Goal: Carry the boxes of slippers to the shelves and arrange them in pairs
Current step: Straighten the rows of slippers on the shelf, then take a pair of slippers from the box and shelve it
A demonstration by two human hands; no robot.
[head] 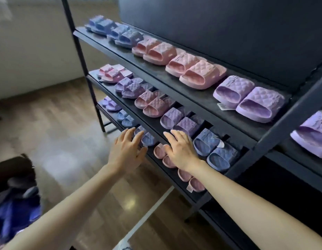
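Observation:
A black three-tier shelf (174,91) holds quilted slippers in pairs: blue, pink and lilac on the top tier, pink, purple and blue on the middle one, blue and pink on the bottom. My left hand (126,150) reaches out with fingers spread in front of a blue pair (147,138) on the bottom tier. My right hand (180,148) is stretched flat over a pink pair (161,154) on the same tier. Neither hand holds anything. Whether the fingers touch the slippers cannot be told.
A dark box (15,192) with blue slippers inside sits on the wooden floor at the lower left. A second shelf unit at the right holds a lilac slipper (311,136). A white bar (147,213) crosses the floor below my arms.

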